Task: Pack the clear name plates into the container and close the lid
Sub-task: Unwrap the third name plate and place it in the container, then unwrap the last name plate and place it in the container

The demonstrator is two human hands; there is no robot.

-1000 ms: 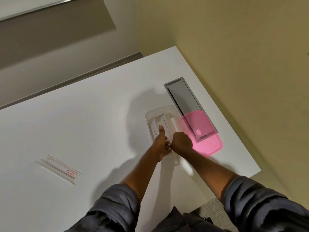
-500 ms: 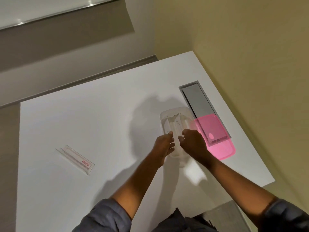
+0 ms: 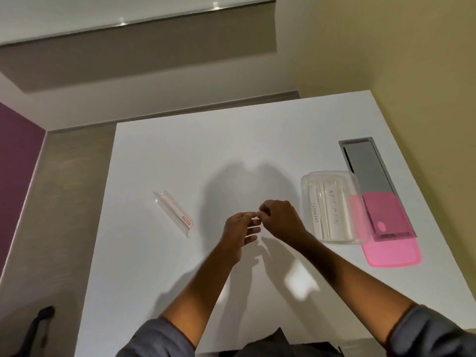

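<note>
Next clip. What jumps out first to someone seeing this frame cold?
The bright pink lid lies at the right of the table, off the clear container and partly over a metal hatch. The container stands open beside it with name plates inside; one more name plate lies alone at the left. Mid-table, the left hand and right hand meet at the fingertips.

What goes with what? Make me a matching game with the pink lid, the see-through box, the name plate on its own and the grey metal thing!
Things:
1. pink lid
2. container
3. loose name plate
4. metal hatch

Places:
A. holds plates with writing on them
B. alone on the left, with a red label
C. set into the table top
D. lying off the box, on its right

Pairs: 1-D, 2-A, 3-B, 4-C.
</note>
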